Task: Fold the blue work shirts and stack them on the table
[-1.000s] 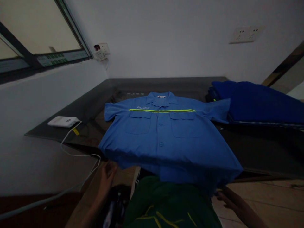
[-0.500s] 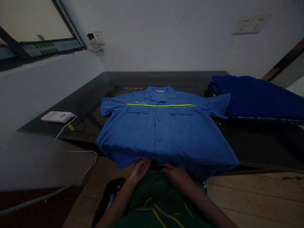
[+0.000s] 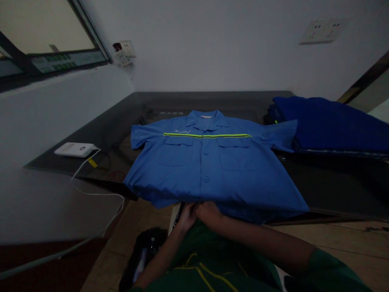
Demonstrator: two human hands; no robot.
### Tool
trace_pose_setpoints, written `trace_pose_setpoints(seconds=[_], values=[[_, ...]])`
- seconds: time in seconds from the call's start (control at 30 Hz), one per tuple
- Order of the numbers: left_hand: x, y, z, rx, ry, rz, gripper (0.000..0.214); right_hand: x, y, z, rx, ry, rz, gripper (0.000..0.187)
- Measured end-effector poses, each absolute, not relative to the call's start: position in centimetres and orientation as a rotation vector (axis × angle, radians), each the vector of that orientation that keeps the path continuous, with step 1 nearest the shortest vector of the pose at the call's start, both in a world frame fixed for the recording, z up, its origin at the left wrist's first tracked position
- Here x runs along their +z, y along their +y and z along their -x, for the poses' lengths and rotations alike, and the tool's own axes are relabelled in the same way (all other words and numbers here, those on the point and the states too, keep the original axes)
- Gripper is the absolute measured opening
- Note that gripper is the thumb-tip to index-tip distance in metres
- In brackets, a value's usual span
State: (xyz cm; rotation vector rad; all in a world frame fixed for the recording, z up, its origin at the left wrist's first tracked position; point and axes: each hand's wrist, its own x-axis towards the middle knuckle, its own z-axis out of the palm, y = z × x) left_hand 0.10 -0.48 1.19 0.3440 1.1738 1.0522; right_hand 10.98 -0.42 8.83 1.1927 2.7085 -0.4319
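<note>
A blue short-sleeved work shirt (image 3: 179, 178) lies spread face up on the dark table, collar at the far side, a yellow-green stripe across the chest. Its lower edge hangs over the near table edge. My left hand (image 3: 187, 217) and my right hand (image 3: 209, 213) meet at the bottom of the button front, close against my body. Both are closed, with fingers bent at the shirt's hem. The fingertips and the bit of cloth between them are partly hidden.
On the dark table (image 3: 100, 117), a white device (image 3: 75, 149) with a white cable (image 3: 91, 193) lies at left. A stack of darker blue clothes (image 3: 337, 125) sits at right, touching the shirt's sleeve. A black bag (image 3: 152, 239) stands on the floor beside my left arm.
My right hand has moved left along the hem and now touches my left hand, its elbow swung outward. The left hand has shifted slightly right. The shirt lies much as before.
</note>
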Motion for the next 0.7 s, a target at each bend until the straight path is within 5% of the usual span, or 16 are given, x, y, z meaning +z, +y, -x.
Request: trace_pose_setpoints(seconds=[0.5,0.7], values=[[-0.1,-5.3,2.9,1.045,1.156,-0.383,0.022,8.4,-1.2,-11.3,-0.400,2.795,-1.218,0.025],[0.8,-5.7,2.9,0.891,1.407,-0.565,0.043,8.1,-3.6,-14.0,-0.860,2.948,-1.262,0.038]])
